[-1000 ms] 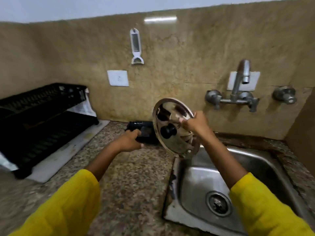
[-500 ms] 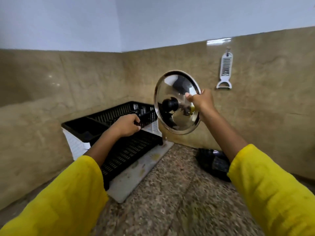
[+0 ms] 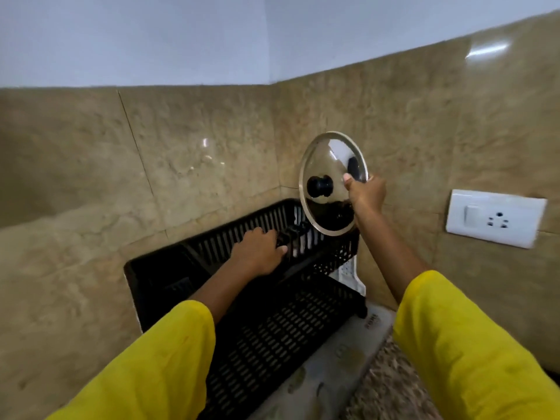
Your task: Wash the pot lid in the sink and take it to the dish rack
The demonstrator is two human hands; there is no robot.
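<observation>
Both hands are up at the dish rack (image 3: 257, 316): the right hand (image 3: 367, 194) pinches the rim of the pot lid (image 3: 328, 165), holding it on edge with its black knob (image 3: 320, 185) facing left, while the left hand (image 3: 259, 251) rests curled on the rack's upper tier, fingers closed over something dark I cannot make out. Lid hangs just above the rack's far right corner, its flat face roughly upright, so lowering it edge-first into the slats looks like the coming move, and the right hand is the one placed for it. Rack sits on a pale mat (image 3: 318, 386) over speckled counter (image 3: 391, 395), tucked into a tan tiled corner, with a white wall socket (image 3: 495, 218) off to its right.
</observation>
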